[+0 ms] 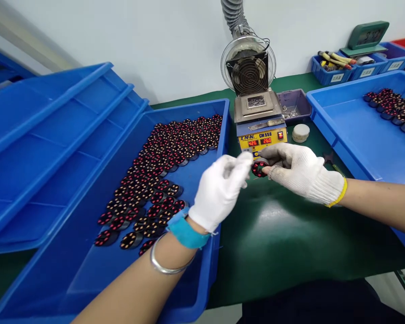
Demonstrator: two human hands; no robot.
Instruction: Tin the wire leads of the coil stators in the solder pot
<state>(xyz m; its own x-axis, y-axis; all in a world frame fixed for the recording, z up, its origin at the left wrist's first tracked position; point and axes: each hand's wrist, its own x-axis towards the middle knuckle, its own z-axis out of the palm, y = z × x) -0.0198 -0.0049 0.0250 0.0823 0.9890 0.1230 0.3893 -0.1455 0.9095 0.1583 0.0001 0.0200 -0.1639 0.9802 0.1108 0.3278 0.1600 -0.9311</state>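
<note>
My right hand (299,173), in a white knit glove with darkened fingertips, grips a round black part with red spots (258,168) between thumb and fingers. The spotted face is turned toward me. Just left of it, my left hand (221,189) wears a thin white glove, its thumb and fingers pinched together. Whatever the left fingers hold, if anything, is hidden. Both hands are in front of the yellow-fronted solder pot (261,130), whose red displays are lit. A scraper-like tool (267,124) lies across its top front. Many similar round parts (158,180) fill the left tray.
A blue tray (202,288) stands left, with stacked blue trays (54,148) beyond it. Another blue tray (354,148) holds round parts at right. A fan (250,74) rises behind the pot. A white round container (300,133) and purple bin (295,101) stand beside it.
</note>
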